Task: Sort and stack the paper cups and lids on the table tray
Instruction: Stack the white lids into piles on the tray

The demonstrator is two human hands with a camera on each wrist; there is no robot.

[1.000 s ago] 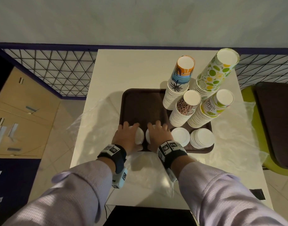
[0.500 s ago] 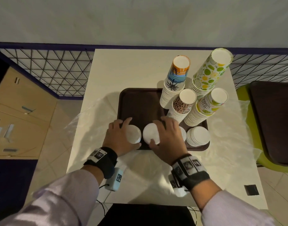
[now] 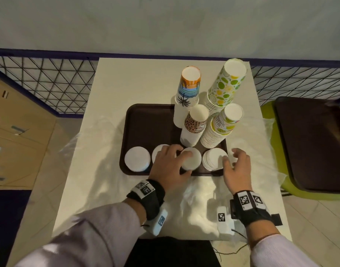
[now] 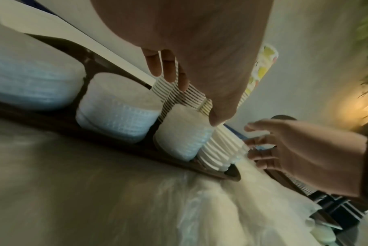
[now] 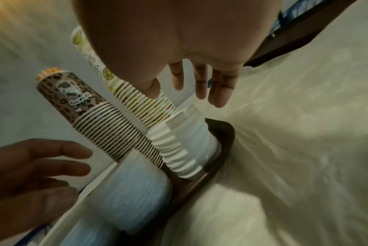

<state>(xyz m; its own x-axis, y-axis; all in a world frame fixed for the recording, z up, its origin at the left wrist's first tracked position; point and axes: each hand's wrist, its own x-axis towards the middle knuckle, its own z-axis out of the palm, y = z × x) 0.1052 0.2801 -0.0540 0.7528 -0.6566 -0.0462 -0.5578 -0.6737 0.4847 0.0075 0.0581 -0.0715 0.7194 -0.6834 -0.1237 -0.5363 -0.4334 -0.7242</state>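
Observation:
A brown tray (image 3: 150,128) holds several upside-down cup stacks at its right rear: palm-print (image 3: 186,93), lime-spotted (image 3: 223,87), leopard-print (image 3: 196,124) and a summer-print one (image 3: 223,124). Several white lid stacks line its front edge, at the left (image 3: 137,158), beside it (image 3: 160,152), in the middle (image 3: 192,158) and at the right (image 3: 213,158). My left hand (image 3: 179,160) spreads straight fingers around the middle lid stack (image 4: 185,133), thumb at its front. My right hand (image 3: 230,157) hovers, fingers loosely spread, at the right lid stack's (image 5: 185,146) outer side, holding nothing.
The tray lies on a white table (image 3: 126,79) with crinkled clear plastic sheeting (image 3: 194,193) over its near half. A second brown tray (image 3: 309,143) rests on a green chair to the right. Wire mesh fencing (image 3: 49,79) runs behind, and a wooden cabinet (image 3: 17,132) stands at left.
Both hands have moved right along the tray's front edge. The left hand left the two left lid stacks and reached the middle one. The right hand went to the rightmost stack.

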